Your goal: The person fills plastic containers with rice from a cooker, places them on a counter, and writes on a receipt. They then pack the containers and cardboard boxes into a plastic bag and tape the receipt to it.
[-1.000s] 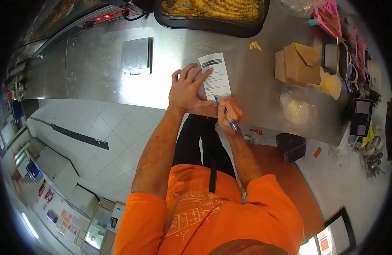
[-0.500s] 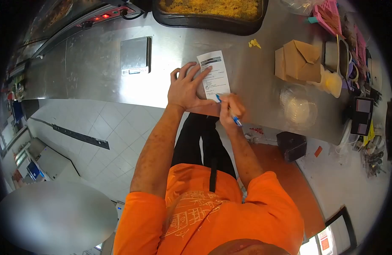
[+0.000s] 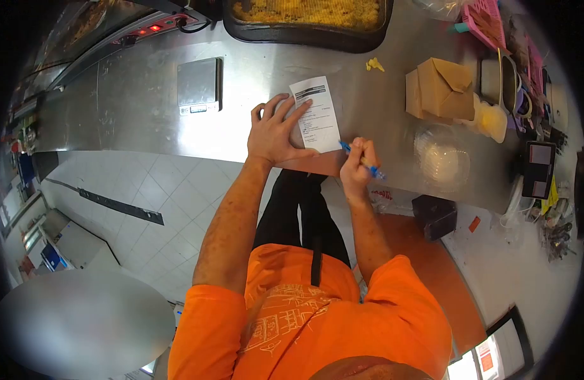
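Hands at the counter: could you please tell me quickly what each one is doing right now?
Left hand: open, flat on the receipt.
Right hand: closed around a blue pen, beside the receipt.

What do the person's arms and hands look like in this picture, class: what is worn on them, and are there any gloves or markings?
Both arms are bare from short orange sleeves down. The left hand and right hand wear no gloves; no rings, watch or wristbands are visible. The orange shirt carries a pale line-drawn print on its front.

right hand (image 3: 357, 166) and pen (image 3: 361, 160) moved off receipt (image 3: 316, 114)
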`<state>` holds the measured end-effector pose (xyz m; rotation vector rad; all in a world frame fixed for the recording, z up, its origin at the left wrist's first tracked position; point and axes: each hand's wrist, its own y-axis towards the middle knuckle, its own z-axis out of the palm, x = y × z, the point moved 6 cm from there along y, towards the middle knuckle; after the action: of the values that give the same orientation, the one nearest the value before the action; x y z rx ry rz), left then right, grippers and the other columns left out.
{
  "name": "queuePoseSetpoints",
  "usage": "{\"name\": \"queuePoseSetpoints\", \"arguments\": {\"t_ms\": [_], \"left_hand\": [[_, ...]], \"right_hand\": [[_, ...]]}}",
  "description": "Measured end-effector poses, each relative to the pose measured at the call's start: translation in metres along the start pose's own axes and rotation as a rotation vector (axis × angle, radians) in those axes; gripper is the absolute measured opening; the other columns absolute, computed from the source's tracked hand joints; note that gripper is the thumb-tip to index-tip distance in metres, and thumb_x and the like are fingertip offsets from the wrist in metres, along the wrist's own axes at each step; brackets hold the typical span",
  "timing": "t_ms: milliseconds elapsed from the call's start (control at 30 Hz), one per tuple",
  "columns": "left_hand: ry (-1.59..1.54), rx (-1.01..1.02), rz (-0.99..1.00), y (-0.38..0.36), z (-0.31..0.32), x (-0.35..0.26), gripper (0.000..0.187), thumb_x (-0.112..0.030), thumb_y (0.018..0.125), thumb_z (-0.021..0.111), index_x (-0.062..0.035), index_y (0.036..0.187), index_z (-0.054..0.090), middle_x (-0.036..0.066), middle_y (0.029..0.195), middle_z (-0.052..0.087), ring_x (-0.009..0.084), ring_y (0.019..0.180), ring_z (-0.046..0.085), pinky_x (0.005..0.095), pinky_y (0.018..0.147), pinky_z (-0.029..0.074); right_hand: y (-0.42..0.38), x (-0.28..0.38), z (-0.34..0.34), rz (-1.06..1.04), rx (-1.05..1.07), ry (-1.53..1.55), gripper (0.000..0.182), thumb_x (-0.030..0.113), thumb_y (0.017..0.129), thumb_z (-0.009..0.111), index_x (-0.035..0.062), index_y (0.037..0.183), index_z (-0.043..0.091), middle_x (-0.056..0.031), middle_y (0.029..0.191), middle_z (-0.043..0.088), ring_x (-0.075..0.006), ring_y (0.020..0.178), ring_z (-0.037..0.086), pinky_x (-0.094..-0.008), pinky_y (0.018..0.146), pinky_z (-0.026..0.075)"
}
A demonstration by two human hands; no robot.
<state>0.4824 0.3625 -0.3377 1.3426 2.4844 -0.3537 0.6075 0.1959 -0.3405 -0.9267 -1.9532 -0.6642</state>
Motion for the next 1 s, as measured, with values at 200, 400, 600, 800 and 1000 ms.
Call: {"name": "queuePoseSetpoints", "arguments": {"t_ms": [200, 400, 600, 800, 1000], "left_hand": [[-0.02, 0.017, -0.002, -0.002, -0.001, -0.001, 0.111, -0.083, 0.049, 0.071, -0.0285, 0.144, 0.05, 0.009, 0.14, 0.049, 0.0269, 0.135, 0.039, 0.0522, 0.107, 0.025], [-0.106, -0.054, 0.002, -0.003, -0.008, -0.001, 0.108, -0.08, 0.053, 0.071, -0.0254, 0.144, 0.05, 0.021, 0.153, 0.034, 0.0294, 0.139, 0.037, 0.0506, 0.106, 0.025], [-0.173, -0.117, 0.059, -0.008, -0.024, -0.011, 0.106, -0.076, 0.054, 0.075, -0.0199, 0.142, 0.051, 0.023, 0.154, 0.031, 0.0351, 0.141, 0.033, 0.0535, 0.108, 0.024], [-0.365, -0.405, 0.014, -0.022, -0.041, -0.031, 0.087, -0.045, 0.071, 0.081, -0.0068, 0.141, 0.045, 0.026, 0.145, 0.038, 0.042, 0.133, 0.038, 0.0524, 0.109, 0.027], [-1.371, 0.217, -0.247, 0.002, 0.057, -0.162, 0.068, -0.027, 0.088, 0.073, 0.0014, 0.141, 0.041, 0.018, 0.143, 0.045, 0.0289, 0.134, 0.041, 0.0411, 0.114, 0.03]], "right_hand": [[0.048, 0.035, 0.034, 0.149, 0.484, -0.538, 0.04, 0.04, 0.092, 0.063, 0.0027, 0.081, 0.069, -0.0205, 0.074, 0.068, -0.038, 0.071, 0.069, -0.0464, 0.061, 0.052], [0.052, 0.056, 0.043, 0.13, 0.617, -0.68, 0.045, 0.049, 0.085, 0.068, 0.0045, 0.088, 0.071, -0.0206, 0.083, 0.071, -0.0403, 0.078, 0.07, -0.0487, 0.07, 0.055], [0.033, 0.15, -0.073, -0.116, 0.316, -0.288, 0.034, 0.037, 0.091, 0.065, 0.0043, 0.082, 0.064, -0.0158, 0.081, 0.066, -0.0392, 0.075, 0.064, -0.046, 0.065, 0.05], [0.02, 0.077, -0.267, 0.066, -0.282, -0.268, 0.02, 0.021, 0.091, 0.066, 0.0014, 0.095, 0.063, -0.0168, 0.087, 0.062, -0.036, 0.081, 0.059, -0.0411, 0.071, 0.046], [0.024, -0.022, -0.306, 0.623, 0.084, 0.057, 0.087, 0.044, 0.083, 0.076, 0.0109, 0.15, 0.032, -0.0212, 0.152, 0.033, -0.0322, 0.134, 0.042, -0.0427, 0.105, 0.04]]}}
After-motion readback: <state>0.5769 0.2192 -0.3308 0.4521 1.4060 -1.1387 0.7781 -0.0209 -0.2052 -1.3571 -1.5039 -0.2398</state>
